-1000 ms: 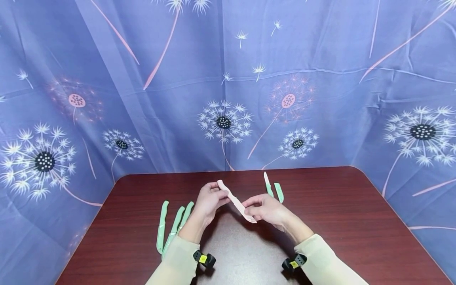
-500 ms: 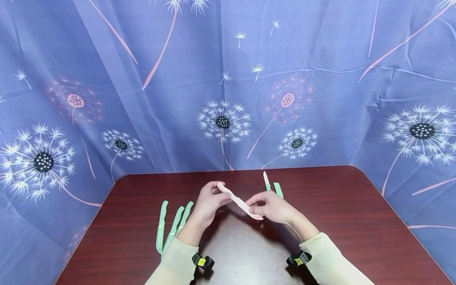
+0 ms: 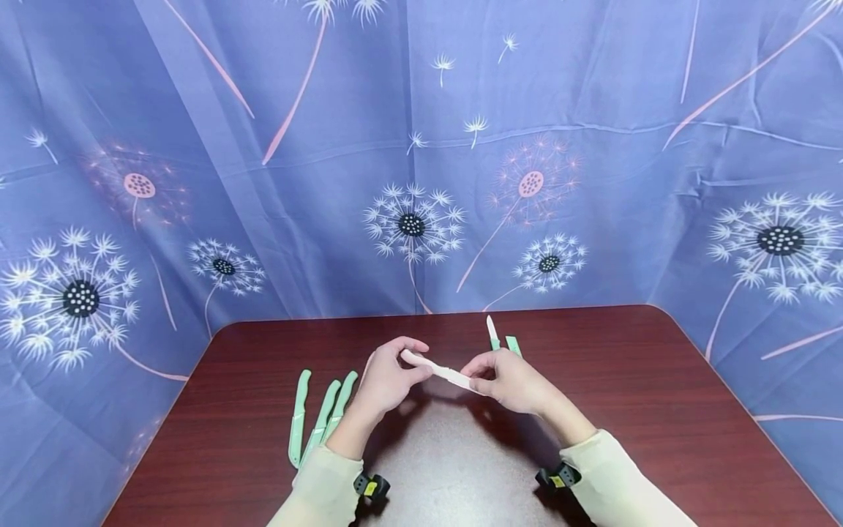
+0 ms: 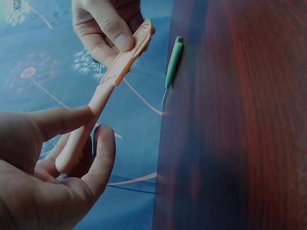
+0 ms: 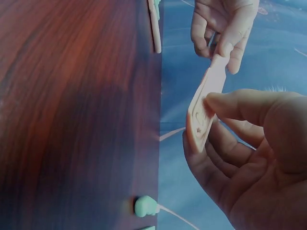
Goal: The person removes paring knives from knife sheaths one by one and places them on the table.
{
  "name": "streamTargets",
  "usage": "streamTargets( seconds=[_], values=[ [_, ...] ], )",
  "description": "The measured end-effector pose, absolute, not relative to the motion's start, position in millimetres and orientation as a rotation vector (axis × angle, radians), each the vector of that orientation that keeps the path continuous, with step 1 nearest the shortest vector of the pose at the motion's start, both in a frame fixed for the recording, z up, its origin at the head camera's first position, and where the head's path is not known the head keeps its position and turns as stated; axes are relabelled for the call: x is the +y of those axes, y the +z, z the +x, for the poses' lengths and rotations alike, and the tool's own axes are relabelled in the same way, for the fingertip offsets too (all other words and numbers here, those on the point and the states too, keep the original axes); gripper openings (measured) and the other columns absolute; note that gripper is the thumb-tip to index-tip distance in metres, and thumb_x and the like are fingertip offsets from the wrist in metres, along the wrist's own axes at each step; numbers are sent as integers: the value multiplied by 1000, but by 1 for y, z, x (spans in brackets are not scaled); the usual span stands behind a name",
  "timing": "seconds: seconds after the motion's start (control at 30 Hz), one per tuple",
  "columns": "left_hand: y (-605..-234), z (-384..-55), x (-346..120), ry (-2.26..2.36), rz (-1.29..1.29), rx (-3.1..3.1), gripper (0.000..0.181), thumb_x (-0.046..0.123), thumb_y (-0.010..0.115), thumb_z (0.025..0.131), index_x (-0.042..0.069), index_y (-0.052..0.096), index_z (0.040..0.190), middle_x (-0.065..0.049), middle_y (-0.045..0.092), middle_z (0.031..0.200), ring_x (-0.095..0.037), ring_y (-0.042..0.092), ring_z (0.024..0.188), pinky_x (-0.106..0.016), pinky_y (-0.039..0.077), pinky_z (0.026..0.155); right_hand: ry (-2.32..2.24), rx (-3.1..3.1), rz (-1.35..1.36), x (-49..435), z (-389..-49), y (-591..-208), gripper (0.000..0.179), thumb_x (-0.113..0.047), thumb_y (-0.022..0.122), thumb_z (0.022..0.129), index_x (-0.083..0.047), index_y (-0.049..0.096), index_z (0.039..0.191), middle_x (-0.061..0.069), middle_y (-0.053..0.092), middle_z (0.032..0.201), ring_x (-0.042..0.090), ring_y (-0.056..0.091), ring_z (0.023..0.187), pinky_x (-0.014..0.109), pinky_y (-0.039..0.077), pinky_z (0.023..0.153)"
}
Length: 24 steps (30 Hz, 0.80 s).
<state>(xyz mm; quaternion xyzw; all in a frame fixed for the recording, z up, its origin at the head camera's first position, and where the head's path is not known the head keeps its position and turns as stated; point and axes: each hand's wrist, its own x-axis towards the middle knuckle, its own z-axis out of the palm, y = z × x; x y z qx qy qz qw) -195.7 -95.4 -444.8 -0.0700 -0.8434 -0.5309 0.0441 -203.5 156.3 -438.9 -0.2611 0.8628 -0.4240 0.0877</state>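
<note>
Over the middle of the table, both hands hold a pale pink knife (image 3: pixel 431 366) fitted in a matching pink sheath (image 4: pixel 125 60). The left hand (image 3: pixel 388 377) pinches the handle between thumb and fingers. At the other end, the right hand (image 3: pixel 516 382) grips the sheath, its thumb lying on the flat face with raised marks in the right wrist view. The blade is hidden inside the sheath. The knife is tilted, its handle end a little higher in the head view.
Several green sheathed knives (image 3: pixel 298 417) lie on the dark red wooden table (image 3: pixel 658 410) at left, partly behind the left sleeve. Beyond the right hand lie a bare-bladed green knife (image 3: pixel 493 333) and a green sheath (image 3: pixel 513 345). A blue dandelion-print curtain (image 3: pixel 316 219) surrounds the table.
The right hand has moved slightly right and up with the sheath end, so the knife lies flatter and its face has turned. The left hand keeps its hold on the handle.
</note>
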Motion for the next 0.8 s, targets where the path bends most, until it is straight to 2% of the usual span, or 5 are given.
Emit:
streamTargets(
  seconds=[0.13,0.27,0.4,0.53,0.8],
  values=[
    [-442,-193,-96,-1349,-312,-2643,30,15,90,83,21,80,111,12,74,90,-11,62,76,-30,49,67,-1197,2665,-877,157,-201,-436,15,0,74,96,-12,80,101,-1,77,90,8,63,81,32,55,76],
    [-441,-190,-93,-1249,-399,-2645,29,10,89,85,15,81,112,6,71,94,-18,69,83,-27,52,69,-1121,2785,-988,156,-198,-436,17,3,75,94,-12,80,99,-5,75,91,6,66,84,35,59,78],
    [-442,-188,-91,-1211,-455,-2642,27,6,87,86,9,81,112,2,66,95,-24,72,88,-27,55,74,-1059,2872,-1061,154,-197,-437,17,5,76,92,-12,79,98,-6,70,89,4,61,78,28,56,72],
    [-440,-185,-88,-1099,-481,-2652,25,7,87,87,12,81,111,2,66,98,-21,71,89,-32,50,83,-1003,2933,-1098,152,-197,-438,17,4,76,92,-11,79,98,-7,67,87,4,56,75,27,53,69],
    [-436,-180,-84,-793,-539,-2627,24,14,89,86,18,84,109,3,67,97,-19,64,89,-34,45,75,-829,3109,-1230,150,-196,-440,21,5,78,89,-11,79,103,-5,68,91,13,65,85,36,58,80]
  ],
)
